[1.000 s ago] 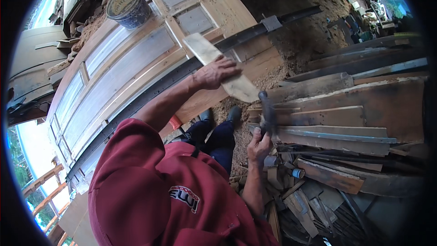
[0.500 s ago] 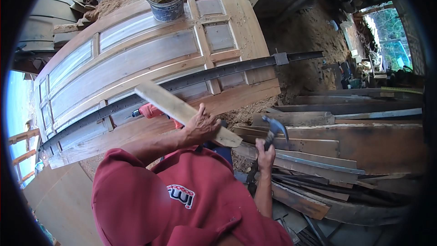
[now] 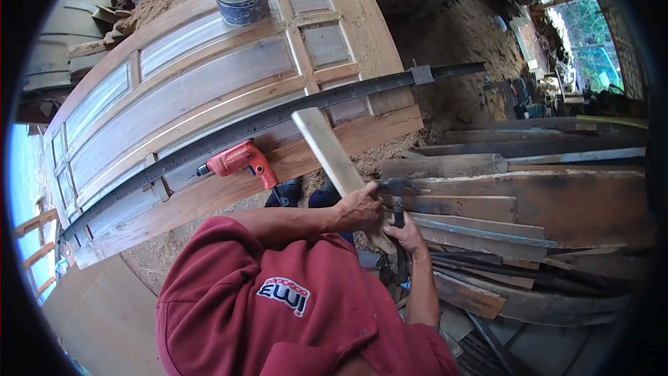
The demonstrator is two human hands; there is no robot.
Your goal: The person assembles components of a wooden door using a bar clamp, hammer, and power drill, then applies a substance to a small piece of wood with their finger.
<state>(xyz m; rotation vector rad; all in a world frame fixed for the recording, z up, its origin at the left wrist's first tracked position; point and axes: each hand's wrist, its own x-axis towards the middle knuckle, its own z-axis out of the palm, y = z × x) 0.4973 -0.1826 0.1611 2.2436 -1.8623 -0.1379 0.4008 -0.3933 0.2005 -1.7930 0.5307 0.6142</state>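
My left hand is closed around a short, pale wooden board, tilted with its far end over the edge of a panelled wooden door. In my right hand is a claw hammer, gripped by its dark handle with the head up. The hammer head is close beside the board and my left fingers; whether it touches them I cannot tell. On the door's near rail lies a red power drill, left of the board.
A long dark metal bar clamp runs across the door. A paint-stained bucket stands on its far side. Stacked planks fill the right. A large flat sheet lies at lower left, and sawdust covers the ground beyond the door.
My left hand has carried the board to the right and turned it steeper, uncovering the drill. The hammer in my right hand has come down and left toward the board. The view has shifted slightly.
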